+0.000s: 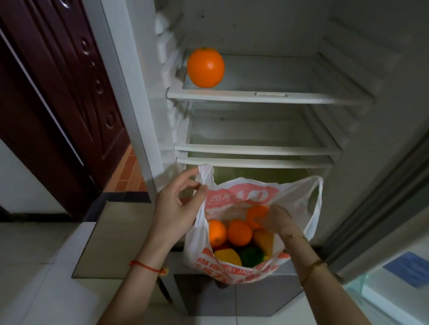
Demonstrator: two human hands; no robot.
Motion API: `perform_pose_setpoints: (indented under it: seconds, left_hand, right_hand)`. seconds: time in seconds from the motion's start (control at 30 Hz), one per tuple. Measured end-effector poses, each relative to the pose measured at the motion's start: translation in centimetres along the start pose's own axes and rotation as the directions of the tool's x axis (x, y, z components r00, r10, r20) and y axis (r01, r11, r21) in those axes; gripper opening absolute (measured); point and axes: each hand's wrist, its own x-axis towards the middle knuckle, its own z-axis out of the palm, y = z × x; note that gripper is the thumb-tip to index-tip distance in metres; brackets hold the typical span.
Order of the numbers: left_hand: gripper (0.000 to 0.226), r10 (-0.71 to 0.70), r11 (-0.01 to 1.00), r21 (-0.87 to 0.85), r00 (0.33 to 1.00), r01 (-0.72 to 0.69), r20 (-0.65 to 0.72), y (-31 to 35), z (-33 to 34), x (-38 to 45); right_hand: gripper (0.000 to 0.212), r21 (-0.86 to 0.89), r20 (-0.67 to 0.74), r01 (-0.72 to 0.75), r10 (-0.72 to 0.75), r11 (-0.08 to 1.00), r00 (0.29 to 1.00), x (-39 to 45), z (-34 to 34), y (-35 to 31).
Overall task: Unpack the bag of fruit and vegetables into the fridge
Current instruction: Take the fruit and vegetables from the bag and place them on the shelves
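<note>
A single head-worn wide-angle camera looks forward and steeply down from close range into the open fridge [268, 94], both forearms reaching in from the near edge, floor tiles [24, 274] at near left.

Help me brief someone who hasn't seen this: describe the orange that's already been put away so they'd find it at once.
Look into the open fridge and find the topmost glass shelf. The orange sits alone at that shelf's front left corner, against the left wall. The other oranges are all down in the plastic bag, one of them gripped by the right hand.
</note>
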Motion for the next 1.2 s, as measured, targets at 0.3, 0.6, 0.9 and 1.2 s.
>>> perform_pose_setpoints:
  seconds: [0.3,0.6,0.9,1.2]
  left_hand:
    - [0.039,-0.001,1.000,0.018,1.000,0.001,-0.030,-0.3,-0.6,-0.3]
    - [0.039,-0.015,1.000,0.009,0.999,0.016,-0.042,-0.4,-0.5,0.2]
    - [0.035,-0.018,1.000,-0.013,0.998,0.017,-0.067,0.3,0.3,1.3]
    - [0.036,-0.032,0.999,-0.003,0.998,0.032,-0.047,1.0,0.8,2.5]
  right_hand:
    - [0.026,0.336,-0.249,0.076,0.011,0.939,0.968,0.4,3.2,-0.2]
    - [0.063,0.184,-0.214,0.008,0.033,0.983,0.976,-0.5,1.3,-1.5]
    - [0.076,0.291,-0.227,0.311,-0.251,0.905,0.941,-2.7,-5.1,-5.7]
    - [0.075,0.199,-0.620,0.617,-0.390,0.761,0.681,-6.3,-12.9,-12.6]
